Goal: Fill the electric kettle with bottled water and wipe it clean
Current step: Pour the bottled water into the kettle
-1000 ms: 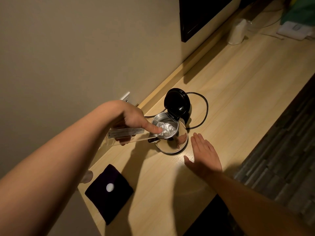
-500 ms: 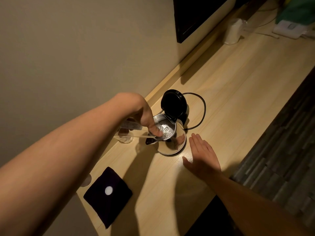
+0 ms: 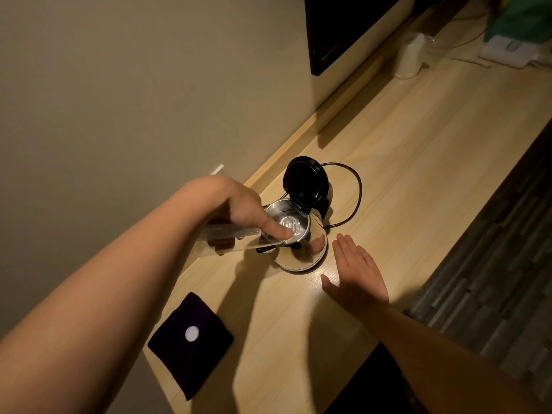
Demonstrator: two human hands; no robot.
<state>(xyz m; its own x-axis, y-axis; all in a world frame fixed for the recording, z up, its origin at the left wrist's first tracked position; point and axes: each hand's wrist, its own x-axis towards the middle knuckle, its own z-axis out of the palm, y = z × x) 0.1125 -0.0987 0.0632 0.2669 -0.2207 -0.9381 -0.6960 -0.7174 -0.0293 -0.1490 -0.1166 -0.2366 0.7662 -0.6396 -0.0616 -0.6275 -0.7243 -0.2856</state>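
Note:
A steel electric kettle (image 3: 310,249) stands on the wooden counter with its black lid (image 3: 304,183) flipped up. My left hand (image 3: 239,210) is shut on a clear plastic water bottle (image 3: 227,239), held almost level, its mouth over the kettle's opening. Water glints inside the kettle. My right hand (image 3: 355,273) rests flat on the counter just right of the kettle, fingers apart, holding nothing. A dark folded cloth (image 3: 191,342) with a white bottle cap (image 3: 191,334) on it lies at the near left.
The kettle's black cord (image 3: 357,198) loops behind it toward the wall. A dark screen (image 3: 337,28) hangs on the wall. A white cup-like object (image 3: 409,58) and a white device (image 3: 507,50) sit at the far end. The counter's front edge (image 3: 448,222) drops to dark flooring.
The bottle has tipped a little further over the kettle's opening, with my left hand shifted slightly toward it. My right hand stays flat beside the kettle.

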